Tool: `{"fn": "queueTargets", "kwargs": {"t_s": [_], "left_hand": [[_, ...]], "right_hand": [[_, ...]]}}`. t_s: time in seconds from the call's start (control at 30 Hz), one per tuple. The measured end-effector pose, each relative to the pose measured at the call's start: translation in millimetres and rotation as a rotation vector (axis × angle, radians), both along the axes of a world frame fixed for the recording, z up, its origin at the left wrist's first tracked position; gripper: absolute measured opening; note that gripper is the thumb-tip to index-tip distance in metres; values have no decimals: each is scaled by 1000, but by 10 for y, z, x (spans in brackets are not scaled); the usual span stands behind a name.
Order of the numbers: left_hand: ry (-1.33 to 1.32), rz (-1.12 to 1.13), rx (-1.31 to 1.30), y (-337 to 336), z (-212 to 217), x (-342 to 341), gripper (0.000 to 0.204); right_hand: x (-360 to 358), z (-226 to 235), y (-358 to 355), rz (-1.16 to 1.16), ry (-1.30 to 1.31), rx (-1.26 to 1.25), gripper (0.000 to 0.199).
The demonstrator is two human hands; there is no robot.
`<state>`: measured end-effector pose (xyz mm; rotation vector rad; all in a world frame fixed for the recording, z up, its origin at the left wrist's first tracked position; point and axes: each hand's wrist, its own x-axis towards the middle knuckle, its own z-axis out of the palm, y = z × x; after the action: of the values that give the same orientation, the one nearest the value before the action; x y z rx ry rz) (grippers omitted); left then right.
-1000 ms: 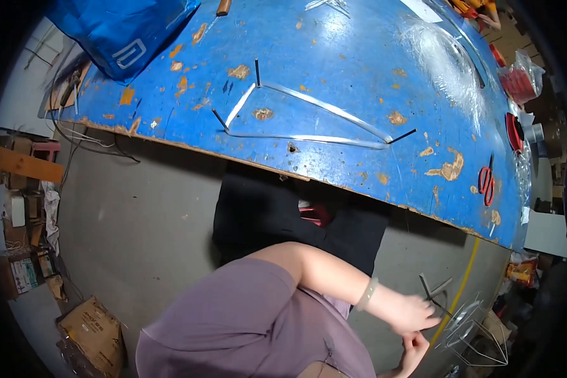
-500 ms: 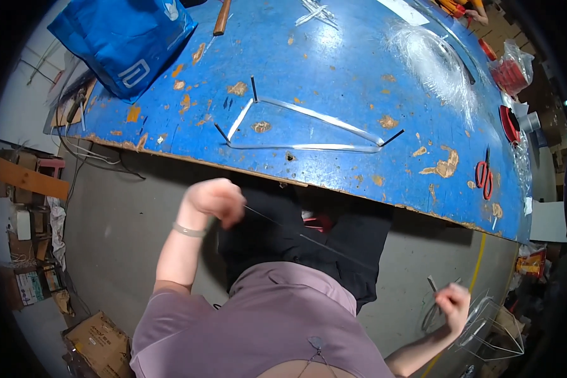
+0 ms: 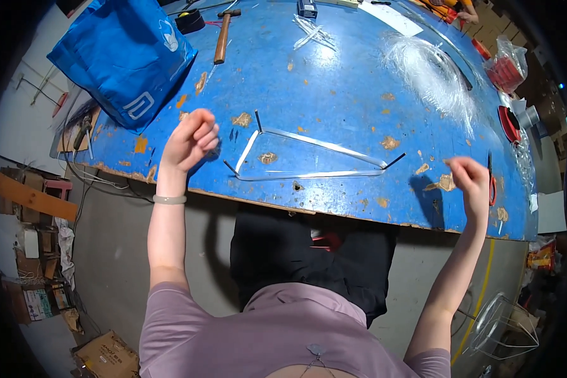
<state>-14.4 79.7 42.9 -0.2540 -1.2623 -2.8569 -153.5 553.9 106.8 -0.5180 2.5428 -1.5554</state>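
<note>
My left hand is closed above the front left of the blue table, its fingers curled in a pinch. Over the table's right front, my right hand is pinched too, near the red-handled scissors, which it partly covers. A thin clear strand runs between the hands; it hardly shows now and was plainer half a second ago. Between them, a bundle of clear strands is looped in a long triangle around three dark upright pins, one of them a back pin.
A blue bag stands at the far left beside a hammer. White strips lie at the back. A large coil of clear strands sits at the right, near red tape rolls. Another person's hand shows at the far right.
Both hands have risen from in front of the table to above its surface, the left beside the pins and the right near the scissors. The view has tilted up slightly.
</note>
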Motion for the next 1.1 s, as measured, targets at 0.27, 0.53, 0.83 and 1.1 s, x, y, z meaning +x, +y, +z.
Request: {"fn": "queueTargets", "kwargs": {"t_s": [0.27, 0.53, 0.83, 1.1], "left_hand": [[-380, 270, -717, 218, -88, -381, 21], [242, 417, -2058, 447, 138, -168, 19], [371, 606, -1554, 1227, 748, 165, 9], [1080, -193, -883, 4297, -11, 499, 28]], "right_hand": [[-606, -366, -132, -149, -129, -1, 21], [-22, -580, 550, -175, -9, 505, 32], [1890, -648, 1673, -464, -380, 394, 26], [3242, -337, 1766, -549, -623, 219, 21]]}}
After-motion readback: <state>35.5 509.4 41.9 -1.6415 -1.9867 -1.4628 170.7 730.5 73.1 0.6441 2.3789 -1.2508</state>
